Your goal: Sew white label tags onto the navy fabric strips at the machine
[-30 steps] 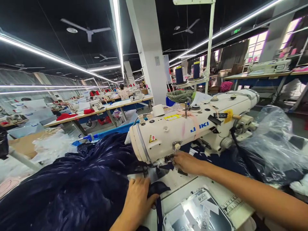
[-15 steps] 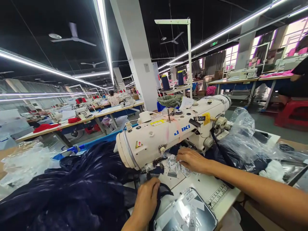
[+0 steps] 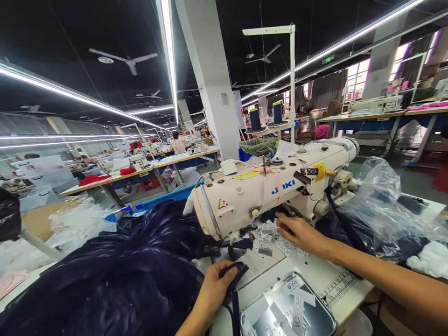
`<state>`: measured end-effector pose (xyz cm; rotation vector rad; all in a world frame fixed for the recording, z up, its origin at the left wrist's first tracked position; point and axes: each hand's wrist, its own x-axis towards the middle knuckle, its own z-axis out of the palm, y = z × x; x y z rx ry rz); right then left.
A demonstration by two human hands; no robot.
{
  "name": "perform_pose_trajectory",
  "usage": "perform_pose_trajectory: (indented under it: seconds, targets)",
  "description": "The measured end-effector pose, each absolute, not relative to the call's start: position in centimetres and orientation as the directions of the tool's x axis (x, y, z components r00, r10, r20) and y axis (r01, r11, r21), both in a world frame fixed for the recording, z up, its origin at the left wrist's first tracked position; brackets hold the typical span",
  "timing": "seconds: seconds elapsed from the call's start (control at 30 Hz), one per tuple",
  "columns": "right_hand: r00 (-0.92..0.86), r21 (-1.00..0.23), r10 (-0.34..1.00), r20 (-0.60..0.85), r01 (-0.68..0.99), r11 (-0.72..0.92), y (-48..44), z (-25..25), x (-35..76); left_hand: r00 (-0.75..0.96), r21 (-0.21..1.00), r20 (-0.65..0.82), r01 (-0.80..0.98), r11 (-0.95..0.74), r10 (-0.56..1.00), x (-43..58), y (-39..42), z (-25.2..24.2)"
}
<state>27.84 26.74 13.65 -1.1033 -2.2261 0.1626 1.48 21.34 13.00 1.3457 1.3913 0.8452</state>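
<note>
My left hand (image 3: 216, 285) is closed, thumb and fingers pinching a navy fabric strip (image 3: 238, 270) in front of the sewing machine's needle area. The strip hangs down beside a shiny metal tin lid (image 3: 292, 310) with white labels on it. Under the arm of the white sewing machine (image 3: 245, 196), my right hand (image 3: 301, 233) reaches into a small pile of white printed labels (image 3: 269, 231). Its fingers are bent together at the pile's edge; what they hold, if anything, is hidden. A large heap of navy fabric (image 3: 115, 275) lies left of the machine.
Clear plastic bags (image 3: 380, 186) lie on dark cloth at the right. A thread stand with navy cones (image 3: 255, 119) rises behind the machine. More plastic (image 3: 79, 221) sits at the left. A printed ruler scale (image 3: 338, 289) marks the table's front edge.
The view has swung left, so things appear further right. My left hand now pinches the navy strip and raises its end; earlier it lay lower over the fabric. My right hand stays at the labels.
</note>
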Motion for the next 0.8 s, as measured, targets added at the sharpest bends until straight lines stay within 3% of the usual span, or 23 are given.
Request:
perform_pose_trajectory:
  seconds: [0.07,0.13,0.27,0.37,0.47,0.6,0.8]
  targets:
    - [-0.437,-0.398,0.744,0.506,0.647,0.651,25.2,13.7,27.4,0.064,0.958,-0.206,0.216,0.188,0.976,1.5,21.3,13.0]
    - [-0.467,-0.36,0.656,0.593,0.575,0.735,23.6,13.8,26.3,0.044,0.964,-0.225,0.157,0.215,0.973,1.6,21.2,13.0]
    - [-0.561,-0.02,0.287,0.776,0.434,0.901,21.3,14.8,22.3,0.049,0.961,-0.266,0.099,0.26,0.963,1.7,20.8,13.3]
    - [-0.624,0.19,0.065,0.779,0.334,0.923,20.6,16.0,19.2,0.125,0.959,-0.282,0.077,0.274,0.951,1.5,20.1,14.1]
    - [-0.679,0.294,-0.083,0.729,0.202,0.934,20.7,16.6,17.4,0.217,0.962,-0.265,-0.013,0.274,0.939,1.0,19.1,15.0]
    - [-0.698,0.284,-0.087,0.711,0.171,0.944,21.5,16.2,17.1,0.309,0.95,-0.238,-0.123,0.287,0.921,0.1,18.2,15.8]
    - [-0.72,0.306,-0.032,0.693,0.253,0.918,21.8,15.2,17.7,0.303,0.946,-0.203,-0.183,0.267,0.931,-0.2,18.2,15.6]
